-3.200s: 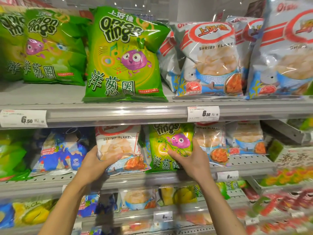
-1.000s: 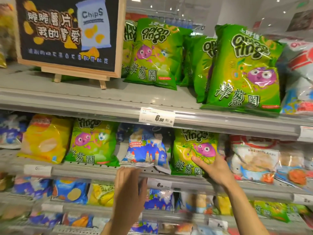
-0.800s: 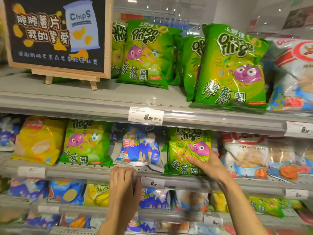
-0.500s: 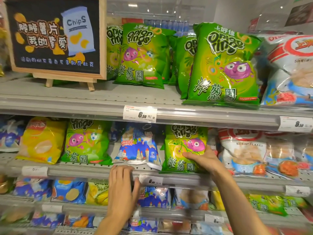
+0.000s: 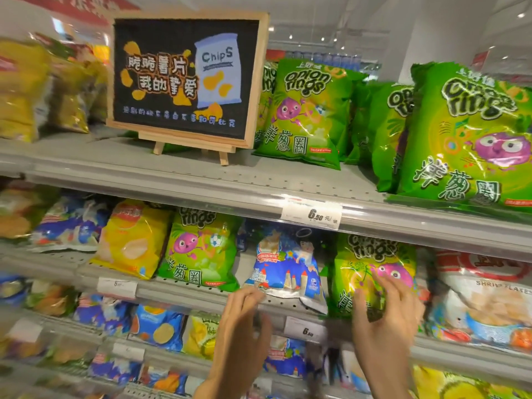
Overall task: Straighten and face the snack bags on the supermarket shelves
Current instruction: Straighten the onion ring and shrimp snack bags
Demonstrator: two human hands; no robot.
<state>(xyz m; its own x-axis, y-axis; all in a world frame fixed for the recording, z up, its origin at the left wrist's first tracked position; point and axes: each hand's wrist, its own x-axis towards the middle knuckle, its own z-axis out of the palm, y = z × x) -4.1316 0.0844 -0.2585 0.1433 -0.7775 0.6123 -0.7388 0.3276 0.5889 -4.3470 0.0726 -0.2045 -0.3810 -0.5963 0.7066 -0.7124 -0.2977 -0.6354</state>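
Head view takes in grey supermarket shelves, with the top shelf (image 5: 201, 180) running across the frame and the middle shelf (image 5: 178, 290) below it. On the top shelf stands a wood-framed chalkboard sign (image 5: 184, 79) reading "ChipS", with yellow bags (image 5: 26, 90) to its left and large green onion-ring bags (image 5: 305, 110) to its right; the biggest of these (image 5: 472, 139) stands at the shelf's front edge on the far right. A price tag (image 5: 312, 216) marked 6.50 sits on the top shelf's rail. On the middle shelf, from left to right, stand a yellow chip bag (image 5: 129, 240), a small green onion-ring bag (image 5: 198, 251), a blue bag (image 5: 285, 269) leaning forward with its lower edge over the shelf lip, a second small green onion-ring bag (image 5: 371, 272), and a white shrimp-flakes bag (image 5: 483, 298). Lower shelves hold more blue and yellow bags, blurred. The person's left hand (image 5: 244, 326) is raised with fingers (image 5: 247, 298) loosely bent, their tips at the shelf lip just beside the blue bag's lower left corner, holding nothing. The right hand (image 5: 385, 315) is open, fingers spread and blurred, in front of the second small green bag; contact cannot be told.
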